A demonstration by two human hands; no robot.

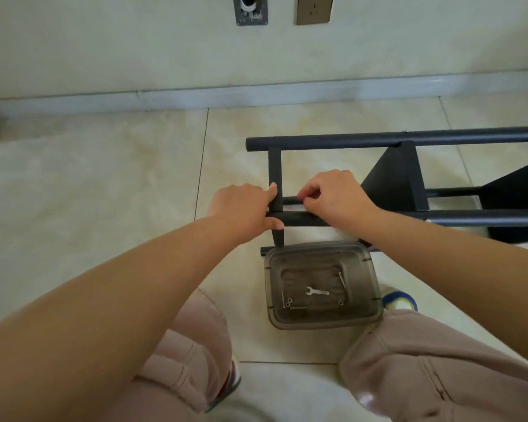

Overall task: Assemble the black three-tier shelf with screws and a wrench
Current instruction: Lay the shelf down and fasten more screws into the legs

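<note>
Tiled floor (104,208) by a pale wall; person crouched over the work. Shelf (390,184) lies on its side on the floor, tubes running off right, two tiers already fixed. Judgement: steel tube frame, stiff, moderately heavy, smooth paint; best held at tube joints, not at panel edges.

Left hand (241,208) grips the upright end bar at its crossing with the near tube, thumb (273,190) laid up the bar, fingers curled round. Right hand (333,199) has fingertips (305,197) pressed together in a pinch at the joint; a screw there is likely, but too small to tell.

Wrench (317,291) and loose screws lie in the tray (372,309), just beside the shelf, untouched.
</note>
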